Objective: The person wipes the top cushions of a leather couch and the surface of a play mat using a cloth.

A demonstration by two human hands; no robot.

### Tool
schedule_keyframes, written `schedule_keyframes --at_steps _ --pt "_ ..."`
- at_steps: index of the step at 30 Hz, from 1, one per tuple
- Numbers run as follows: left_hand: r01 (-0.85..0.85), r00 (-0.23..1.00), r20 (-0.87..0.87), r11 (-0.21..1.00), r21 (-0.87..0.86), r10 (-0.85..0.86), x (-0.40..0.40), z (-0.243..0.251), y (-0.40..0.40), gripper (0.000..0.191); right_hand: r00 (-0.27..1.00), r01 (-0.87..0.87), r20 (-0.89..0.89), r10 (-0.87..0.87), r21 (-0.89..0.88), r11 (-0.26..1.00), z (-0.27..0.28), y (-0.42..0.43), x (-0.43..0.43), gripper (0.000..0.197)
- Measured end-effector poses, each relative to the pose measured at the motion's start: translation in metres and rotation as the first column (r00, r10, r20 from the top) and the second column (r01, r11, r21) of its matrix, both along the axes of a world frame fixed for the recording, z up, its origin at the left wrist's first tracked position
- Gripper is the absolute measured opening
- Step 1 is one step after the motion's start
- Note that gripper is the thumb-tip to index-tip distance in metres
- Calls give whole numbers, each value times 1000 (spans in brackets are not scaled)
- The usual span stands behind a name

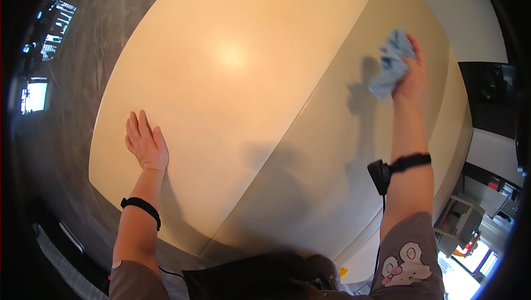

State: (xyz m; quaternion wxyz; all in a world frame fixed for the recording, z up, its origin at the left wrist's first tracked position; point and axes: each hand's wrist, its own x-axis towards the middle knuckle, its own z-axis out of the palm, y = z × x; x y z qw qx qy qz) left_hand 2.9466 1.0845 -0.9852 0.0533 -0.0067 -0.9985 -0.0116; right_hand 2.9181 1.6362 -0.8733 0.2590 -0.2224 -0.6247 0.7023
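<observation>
My right hand (411, 75) grips a crumpled light blue cloth (392, 62) with darker blue marks, over the shaded right part of a large pale panel-like surface (232, 105). The arm's shadow falls on that surface just left of the cloth; whether the cloth touches it, I cannot tell. Flat against the brighter left part lies my left hand (148, 144), fingers somewhat spread, holding nothing. A straight edge runs diagonally between the bright part and the shaded part.
Dark grey, streaked stone-like surface (99, 47) borders the pale one on the left. A black glossy panel (491, 96) is at the right. Lower right stands a grey plastic item (460, 217) beside a bright window. A black strap with a small black device (379, 177) and cable sits on my right forearm.
</observation>
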Motion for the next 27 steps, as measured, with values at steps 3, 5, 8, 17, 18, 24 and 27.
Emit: schedule_keyframes --at_steps 3,5,8,17,18,24,27 --pt "19 1000 -22 999 28 -19 -2 0 1 55 955 -198 278 103 338 920 -96 37 -42 60" --pt "26 999 -25 999 45 -25 -3 -8 8 55 873 -167 482 -67 425 890 -125 44 -59 52" --pt "38 998 -53 999 2 -38 -3 2 -1 55 880 -171 371 -295 829 532 -126 -23 -77 43" --pt "4 1000 -15 1000 16 -4 4 -2 -8 56 296 -948 -1 955 -121 294 -111 -396 225 22" --pt "19 999 -31 999 35 -18 2 -1 -5 56 292 -955 -4 956 -60 292 -116 -433 301 19" --pt "67 998 -17 995 72 -66 1 -12 12 55 -60 -937 -64 996 -340 -79 -66 -449 357 25" --pt "49 997 -62 998 34 -46 -2 -11 -7 55 340 -840 -89 936 -476 260 -56 -314 239 28"
